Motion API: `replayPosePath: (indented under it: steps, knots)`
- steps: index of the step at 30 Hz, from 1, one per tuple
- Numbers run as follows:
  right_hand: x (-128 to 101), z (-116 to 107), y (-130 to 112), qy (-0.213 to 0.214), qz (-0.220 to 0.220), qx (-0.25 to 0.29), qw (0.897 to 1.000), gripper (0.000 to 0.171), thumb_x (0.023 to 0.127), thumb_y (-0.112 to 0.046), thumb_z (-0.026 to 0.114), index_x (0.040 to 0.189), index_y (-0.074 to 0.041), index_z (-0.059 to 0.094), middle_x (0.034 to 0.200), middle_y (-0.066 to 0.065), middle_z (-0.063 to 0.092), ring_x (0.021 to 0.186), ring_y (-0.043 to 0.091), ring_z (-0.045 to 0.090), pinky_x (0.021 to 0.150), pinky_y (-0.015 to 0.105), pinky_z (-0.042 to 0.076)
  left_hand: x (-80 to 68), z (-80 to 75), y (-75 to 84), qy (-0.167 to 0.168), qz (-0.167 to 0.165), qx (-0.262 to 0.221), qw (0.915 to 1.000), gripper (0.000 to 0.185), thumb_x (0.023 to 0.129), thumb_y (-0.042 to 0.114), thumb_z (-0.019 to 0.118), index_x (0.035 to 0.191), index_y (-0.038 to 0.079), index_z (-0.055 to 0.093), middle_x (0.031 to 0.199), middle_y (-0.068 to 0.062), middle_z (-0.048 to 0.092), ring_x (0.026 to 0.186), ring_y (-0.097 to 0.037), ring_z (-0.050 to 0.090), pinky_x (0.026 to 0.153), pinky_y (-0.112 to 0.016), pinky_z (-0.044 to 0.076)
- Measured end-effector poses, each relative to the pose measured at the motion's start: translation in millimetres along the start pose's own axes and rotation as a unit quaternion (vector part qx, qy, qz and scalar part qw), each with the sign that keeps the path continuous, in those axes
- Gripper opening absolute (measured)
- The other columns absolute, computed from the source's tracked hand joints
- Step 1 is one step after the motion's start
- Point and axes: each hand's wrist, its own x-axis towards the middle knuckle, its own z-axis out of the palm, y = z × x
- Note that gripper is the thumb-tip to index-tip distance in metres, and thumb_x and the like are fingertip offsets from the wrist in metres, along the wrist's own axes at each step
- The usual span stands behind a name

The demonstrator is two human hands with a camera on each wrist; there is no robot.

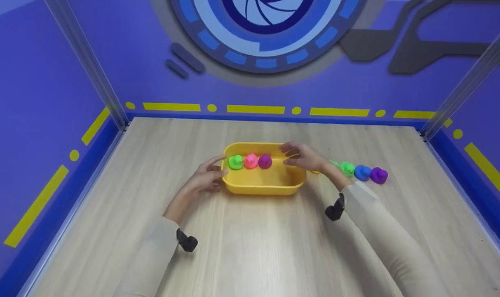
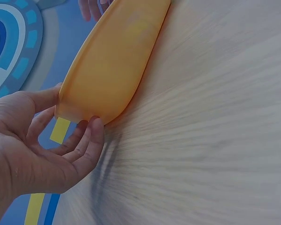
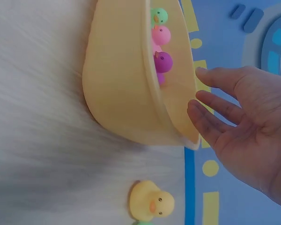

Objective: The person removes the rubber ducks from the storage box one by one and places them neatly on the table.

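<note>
A yellow plastic basin (image 1: 263, 190) stands on the wooden table. In a row along its left part sit a green rubber duck (image 1: 235, 163), a pink rubber duck (image 1: 251, 161) and a purple rubber duck (image 1: 265, 161). My left hand (image 1: 202, 178) holds the basin's left end, thumb at the rim and curled fingers against the lower wall, as the left wrist view shows. Over the right side of the basin hovers my right hand (image 1: 302, 156), fingers loosely extended and holding nothing. Outside the basin, partly behind the right forearm, lies a yellow rubber duck (image 3: 152, 201).
Right of the basin, several more ducks form a line, among them a green duck (image 1: 347, 168), a blue duck (image 1: 362, 172) and a second purple duck (image 1: 379, 175). Blue panels (image 1: 250, 93) enclose the back and sides of the table (image 1: 250, 247).
</note>
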Motion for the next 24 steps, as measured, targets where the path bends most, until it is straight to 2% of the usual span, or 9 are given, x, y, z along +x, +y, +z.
replayPosePath:
  steps: [6,11,18,24]
  knots:
    - [14,18,6,-0.012,0.006,-0.001,1.0,0.045,0.096,0.004,0.062,0.139,0.013,0.05,0.139,0.035,0.055,0.13,0.051,0.053,0.11,0.057,0.047,1.2,0.8,-1.0,-0.003,0.008,0.002,1.0,0.059,0.098,0.019,0.069,0.151,0.033,0.048,0.142,-0.014,0.051,0.097,-0.023,0.065,0.075,-0.031,0.057]
    - [29,36,8,-0.011,0.019,-0.034,0.999,0.044,0.095,0.002,0.065,0.138,0.008,0.055,0.138,0.029,0.06,0.127,0.045,0.058,0.11,0.053,0.048,-0.3,0.0,-3.2,0.006,0.01,0.002,0.9999,0.059,0.098,0.018,0.069,0.151,0.032,0.048,0.141,-0.015,0.051,0.093,-0.023,0.064,0.073,-0.031,0.058]
    - [38,52,10,0.011,0.067,-0.066,0.995,0.044,0.093,-0.003,0.072,0.135,0.001,0.06,0.127,0.022,0.067,0.116,0.036,0.062,0.107,0.047,0.051,-1.7,2.4,-3.5,-0.003,0.006,-0.004,1.0,0.059,0.098,0.019,0.069,0.151,0.034,0.049,0.14,-0.013,0.052,0.093,-0.022,0.065,0.072,-0.031,0.058]
    - [46,58,7,0.043,0.089,-0.085,0.991,0.043,0.089,-0.014,0.08,0.128,-0.002,0.064,0.123,0.017,0.07,0.111,0.031,0.064,0.105,0.043,0.053,-1.3,0.8,-2.1,0.002,0.022,0.006,0.9997,0.059,0.098,0.017,0.068,0.151,0.032,0.048,0.141,-0.015,0.05,0.091,-0.021,0.065,0.069,-0.029,0.058]
